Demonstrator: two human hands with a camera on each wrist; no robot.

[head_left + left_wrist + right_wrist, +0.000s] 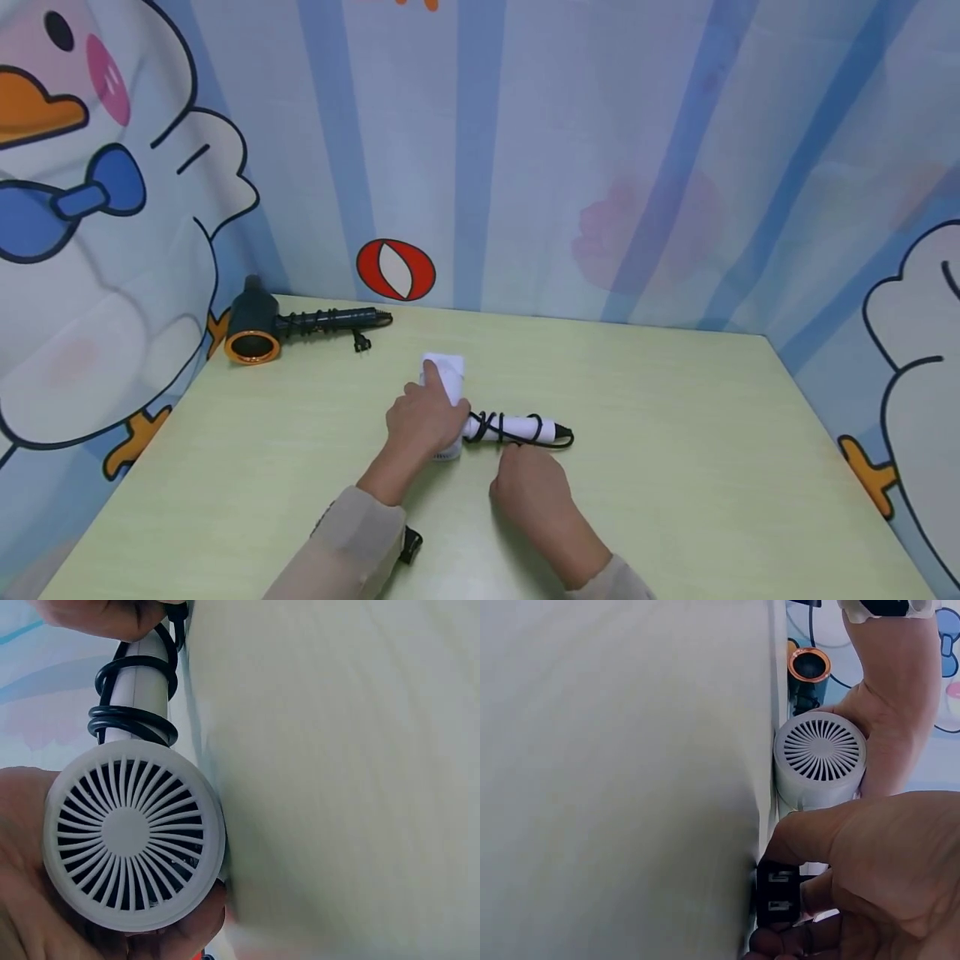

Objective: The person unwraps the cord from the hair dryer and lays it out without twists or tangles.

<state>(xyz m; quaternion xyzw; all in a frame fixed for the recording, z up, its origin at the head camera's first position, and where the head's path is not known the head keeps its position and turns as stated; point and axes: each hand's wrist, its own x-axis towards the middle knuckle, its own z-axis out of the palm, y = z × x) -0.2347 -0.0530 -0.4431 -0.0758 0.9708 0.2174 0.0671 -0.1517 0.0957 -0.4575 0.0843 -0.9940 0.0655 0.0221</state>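
A white hair dryer (447,371) lies on the table, its handle pointing right and wound with a black cord. Over its barrel is my left hand (423,421), gripping it from above; the left wrist view shows the round vented end (126,832) with fingers curled around the far side. Close in front of the handle, my right hand (532,487) pinches a black plug (778,892) between thumb and fingers, its metal prongs visible in the right wrist view. From the head view, the right hand hides that plug.
A dark hair dryer (252,321) with an orange rim lies at the table's back left corner, cord wrapped around its handle. Behind the pale table (675,467) hangs a striped cartoon backdrop (540,150). A small black object (411,544) shows beside the left sleeve.
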